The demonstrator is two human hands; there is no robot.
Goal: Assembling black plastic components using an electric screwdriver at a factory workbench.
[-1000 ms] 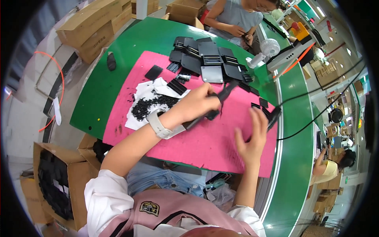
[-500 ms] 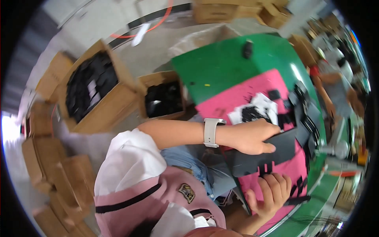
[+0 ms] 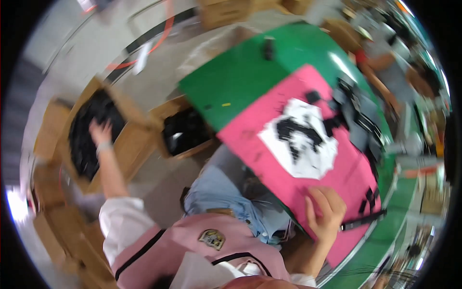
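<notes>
My left hand (image 3: 102, 132) reaches far left over a cardboard box, its blurred fingers apart against the black flat pieces (image 3: 89, 139) piled inside. Whether a fingertip touches a piece is too blurred to see. Loosely bent, my right hand (image 3: 327, 212) hovers at the near edge of the pink mat (image 3: 288, 190) with thumb and fingers apart and nothing in them. Just right of it lies a long thin black object (image 3: 363, 219). White paper (image 3: 308, 161) on the mat carries a scatter of small black strips (image 3: 293, 130).
The mat lies on a green table (image 3: 245, 72). Dark sheets (image 3: 361, 115) are heaped at its right side, and a small black object (image 3: 269, 49) stands farther back. A second cardboard box (image 3: 185, 132) adjoins the table's left edge. Another person (image 3: 385, 72) is at the far right.
My left hand has swung from the mat to the box at far left. The black sheet it held is gone from the mat, uncovering the paper. My right hand stays by the mat.
</notes>
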